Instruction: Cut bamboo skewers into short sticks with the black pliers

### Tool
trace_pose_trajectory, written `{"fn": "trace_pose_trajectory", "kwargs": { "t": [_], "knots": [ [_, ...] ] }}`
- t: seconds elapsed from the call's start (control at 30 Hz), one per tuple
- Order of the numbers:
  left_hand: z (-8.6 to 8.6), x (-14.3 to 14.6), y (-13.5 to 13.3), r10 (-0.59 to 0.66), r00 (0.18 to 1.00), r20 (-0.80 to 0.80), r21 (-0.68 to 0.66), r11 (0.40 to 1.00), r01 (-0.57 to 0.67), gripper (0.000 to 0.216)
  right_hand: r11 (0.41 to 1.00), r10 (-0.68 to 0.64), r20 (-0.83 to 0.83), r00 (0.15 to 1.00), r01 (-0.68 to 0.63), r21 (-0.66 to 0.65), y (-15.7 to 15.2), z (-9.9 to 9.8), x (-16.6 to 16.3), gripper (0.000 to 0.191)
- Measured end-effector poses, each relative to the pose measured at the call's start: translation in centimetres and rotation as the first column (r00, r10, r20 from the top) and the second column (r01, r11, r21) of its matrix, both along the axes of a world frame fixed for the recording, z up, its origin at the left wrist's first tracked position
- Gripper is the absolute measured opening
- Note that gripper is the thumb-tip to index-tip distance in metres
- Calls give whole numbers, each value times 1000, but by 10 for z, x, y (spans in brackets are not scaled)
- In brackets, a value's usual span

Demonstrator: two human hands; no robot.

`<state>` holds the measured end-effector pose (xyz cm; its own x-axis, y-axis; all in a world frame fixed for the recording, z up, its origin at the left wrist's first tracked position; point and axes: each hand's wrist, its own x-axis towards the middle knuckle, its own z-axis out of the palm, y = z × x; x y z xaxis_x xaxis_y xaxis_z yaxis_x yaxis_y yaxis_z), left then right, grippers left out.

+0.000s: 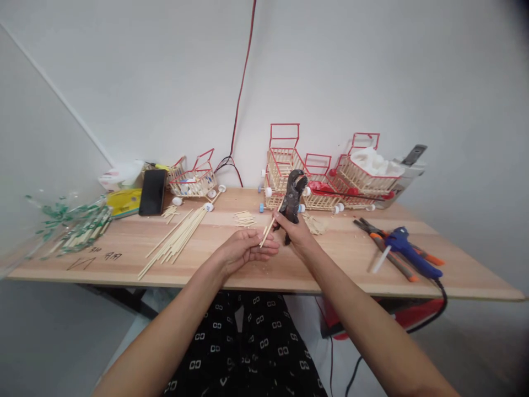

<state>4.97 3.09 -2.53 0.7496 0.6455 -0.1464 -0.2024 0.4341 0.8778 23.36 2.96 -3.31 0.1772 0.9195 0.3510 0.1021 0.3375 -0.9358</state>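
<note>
From the left, a clear plastic bag with green marks [82, 229] lies by a flat black phone [152, 193], and then you have a pile of long, thin, pale wooden sticks [178, 238] that slants up and to the right. Next comes your left hand [248, 246], palm up, with its fingers half curled. A thin pale wooden stick [268, 232] lies at its fingertips, but I cannot tell how tightly they pinch it. The stick is long-ways on a slant, going from those fingertips up and right to your right hand [295, 229], so both hands are right by it. Your right hand is wrapped around a black hand cutter [291, 199], whose curved head points up and away from you, toward the little pale wooden carts with red trim [285, 160]. The stick's far end is beside the cutter's body, below that head. The front edge of the wooden table [248, 281] is close under your hands, and the carts stand behind the cutter. Farther right, well apart from your right hand, are pliers with orange handles [397, 259] and a blue glue gun [413, 255].
</note>
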Motion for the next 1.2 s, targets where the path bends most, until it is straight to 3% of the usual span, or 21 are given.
{"fn": "trace_pose_trajectory", "kwargs": {
  "t": [0.23,0.47,0.63,0.8,1.0,1.2],
  "knots": [
    [-1,-1,-1,-14,1000,-9,1,1000,14,28,1000,-6,-76,997,5,-9,1,-1,-1,31],
    [3,-1,-3,-27,999,-17,31,999,28,30,1000,8,-44,999,-8,-18,0,-1,-2,33],
    [2,-1,-6,52,997,-53,94,994,-47,32,999,51,-64,997,-52,-17,3,0,-2,35],
    [4,2,-3,105,993,-46,105,989,-100,29,995,93,133,987,-95,6,-1,3,-3,37],
    [23,-12,-6,81,996,34,155,984,-85,30,992,18,439,899,-72,106,-16,10,-9,30],
    [29,-50,-28,-2,1000,8,104,995,1,24,989,-3,448,894,-63,134,-24,13,-12,37]
  ]
}}
